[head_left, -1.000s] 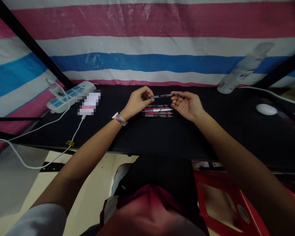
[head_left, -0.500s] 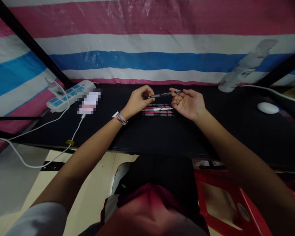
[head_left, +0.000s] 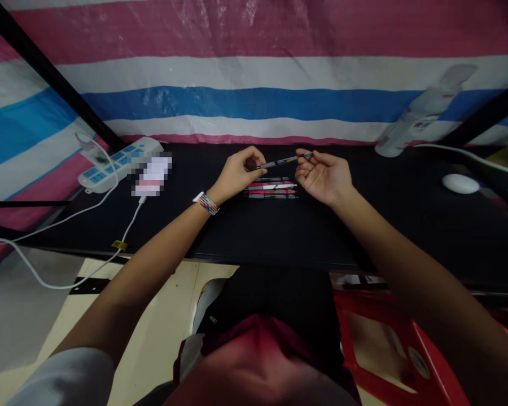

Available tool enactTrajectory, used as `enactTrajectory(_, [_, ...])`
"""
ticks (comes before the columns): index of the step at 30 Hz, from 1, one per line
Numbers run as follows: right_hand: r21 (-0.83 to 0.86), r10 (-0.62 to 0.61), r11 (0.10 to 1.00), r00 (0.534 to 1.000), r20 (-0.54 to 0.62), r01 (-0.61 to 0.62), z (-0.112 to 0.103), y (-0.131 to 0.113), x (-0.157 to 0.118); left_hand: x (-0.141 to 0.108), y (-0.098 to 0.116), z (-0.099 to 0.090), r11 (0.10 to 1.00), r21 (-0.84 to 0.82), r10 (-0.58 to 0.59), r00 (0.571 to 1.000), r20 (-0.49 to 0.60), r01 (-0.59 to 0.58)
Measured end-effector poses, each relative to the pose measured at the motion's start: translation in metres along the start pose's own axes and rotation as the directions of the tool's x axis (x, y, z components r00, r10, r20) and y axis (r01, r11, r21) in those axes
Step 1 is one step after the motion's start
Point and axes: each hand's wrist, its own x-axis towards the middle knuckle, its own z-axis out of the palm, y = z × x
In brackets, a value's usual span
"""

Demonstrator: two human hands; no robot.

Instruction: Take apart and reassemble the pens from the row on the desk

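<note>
Between my two hands a slim pen (head_left: 281,162) with a grey grip and dark barrel is held up just above the black desk (head_left: 254,231). My left hand (head_left: 239,169) pinches its grip end between thumb and fingers. At the other end, the thumb and fingertips of my right hand (head_left: 325,175) close on the pen, palm turned upward. Below it, several pens (head_left: 273,186) lie side by side on the desk, pink, white and grey ones among them. The fingers of my left hand partly cover their left ends.
A white power strip (head_left: 121,166) and a blurred-out phone (head_left: 153,175) on a charging cable (head_left: 131,223) lie at the left. To the right are a white computer mouse (head_left: 460,184) and a tilted clear bottle (head_left: 423,115). A striped sheet (head_left: 254,73) hangs behind; a red stool (head_left: 347,338) stands below.
The fingers of my right hand have curled in closer around the pen's right end, which tilts up slightly more. My left hand keeps its pinch, and the pens on the desk stay put.
</note>
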Motion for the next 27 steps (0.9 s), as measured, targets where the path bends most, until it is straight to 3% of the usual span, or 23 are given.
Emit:
enactTrajectory(13, [-0.066, -0.056, 0.996, 0.998, 0.016, 0.056, 0.0034, -0.0044, -0.0045, 0.0008, -0.0030, 0.0012, 0.994, -0.104, -0.042, 0.999, 0.000, 0.042])
enactTrajectory(27, [-0.002, -0.064, 0.998, 0.998, 0.020, 0.065, 0.0046, -0.0028, -0.0066, 0.0005, -0.0030, 0.0025, 0.998, -0.054, -0.032, 0.999, -0.017, 0.031])
